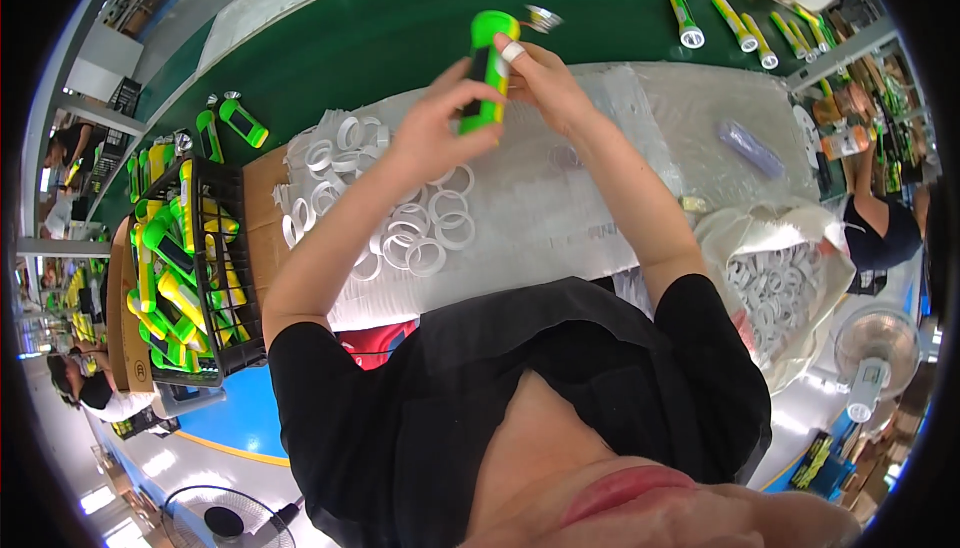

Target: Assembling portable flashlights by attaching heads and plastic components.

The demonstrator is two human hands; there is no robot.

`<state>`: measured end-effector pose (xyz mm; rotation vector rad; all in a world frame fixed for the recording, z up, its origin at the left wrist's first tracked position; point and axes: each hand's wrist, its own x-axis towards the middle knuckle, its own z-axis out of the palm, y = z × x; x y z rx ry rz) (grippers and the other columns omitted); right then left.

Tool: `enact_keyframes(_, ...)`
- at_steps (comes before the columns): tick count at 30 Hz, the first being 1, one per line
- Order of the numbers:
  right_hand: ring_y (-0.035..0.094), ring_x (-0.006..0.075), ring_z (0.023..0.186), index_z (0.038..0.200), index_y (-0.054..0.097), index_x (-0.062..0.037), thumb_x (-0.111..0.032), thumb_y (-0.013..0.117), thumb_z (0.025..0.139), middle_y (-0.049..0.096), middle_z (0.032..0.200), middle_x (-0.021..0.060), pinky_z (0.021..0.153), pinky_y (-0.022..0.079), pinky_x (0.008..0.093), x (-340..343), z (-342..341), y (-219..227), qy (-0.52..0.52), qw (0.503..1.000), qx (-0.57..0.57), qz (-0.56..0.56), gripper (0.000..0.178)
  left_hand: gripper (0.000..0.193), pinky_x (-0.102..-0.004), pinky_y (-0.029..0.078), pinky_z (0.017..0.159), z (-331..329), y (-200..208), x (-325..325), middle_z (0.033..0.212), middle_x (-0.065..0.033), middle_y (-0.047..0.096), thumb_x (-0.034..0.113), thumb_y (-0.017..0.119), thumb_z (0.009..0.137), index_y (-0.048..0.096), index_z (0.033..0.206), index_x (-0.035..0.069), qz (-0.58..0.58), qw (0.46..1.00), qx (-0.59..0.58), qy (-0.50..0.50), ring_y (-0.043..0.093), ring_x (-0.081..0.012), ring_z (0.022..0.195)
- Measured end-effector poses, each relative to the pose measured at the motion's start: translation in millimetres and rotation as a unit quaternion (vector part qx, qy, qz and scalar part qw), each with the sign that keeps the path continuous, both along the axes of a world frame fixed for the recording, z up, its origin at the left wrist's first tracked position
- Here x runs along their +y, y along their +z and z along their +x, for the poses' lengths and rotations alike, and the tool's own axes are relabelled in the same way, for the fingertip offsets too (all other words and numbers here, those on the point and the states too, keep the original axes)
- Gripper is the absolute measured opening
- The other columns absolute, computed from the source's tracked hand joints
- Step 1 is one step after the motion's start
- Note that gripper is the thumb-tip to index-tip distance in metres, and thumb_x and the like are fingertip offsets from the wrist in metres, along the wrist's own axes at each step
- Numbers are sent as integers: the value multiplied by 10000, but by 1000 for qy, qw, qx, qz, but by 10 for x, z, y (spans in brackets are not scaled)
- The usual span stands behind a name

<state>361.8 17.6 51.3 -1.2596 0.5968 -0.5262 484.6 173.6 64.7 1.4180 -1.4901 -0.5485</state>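
Note:
Above the plastic-covered work mat (560,208), a green and yellow flashlight body (490,60) with a dark panel is held upright between my hands. My left hand (445,126) curls its fingers and thumb round the lower end. Near the wide green head, my right hand (540,80) grips the body; a white band wraps its thumb. A small silvery lamp piece (543,18), blurred, hangs off the head by thin wires. Many loose white rings (405,233) lie on the mat below my left forearm.
At left, a black crate (225,238) is heaped with flashlight bodies; two more (242,123) lie behind it. Finished-looking flashlights (685,18) rest on the green bench at far right. A white sack (780,288) of rings stands right, beside a fan (875,358). Other people work at both sides.

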Motion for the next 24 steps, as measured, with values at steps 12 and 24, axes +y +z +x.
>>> enact_keyframes(12, 607, 208, 707, 1175, 483, -29, -545, 700, 797, 595, 864, 134, 639, 493, 323, 1202, -1197, -56, 123, 981, -120, 86, 675, 335, -338, 477, 904, -686, -59, 78, 1187, -141, 617, 266, 499, 1002, 580, 1252, 58, -135, 987, 57, -63, 611, -245, 1048)
enact_keyframes(24, 634, 187, 838, 1260, 460, -10, -366, 575, 970, 618, 1009, 115, 750, 525, 325, 1456, -1347, -155, 80, 992, -80, 58, 474, 292, -345, 441, 847, -997, -188, 444, 1045, -98, 610, 265, 446, 1013, 643, 1053, 52, -148, 982, 35, -108, 575, -256, 927)
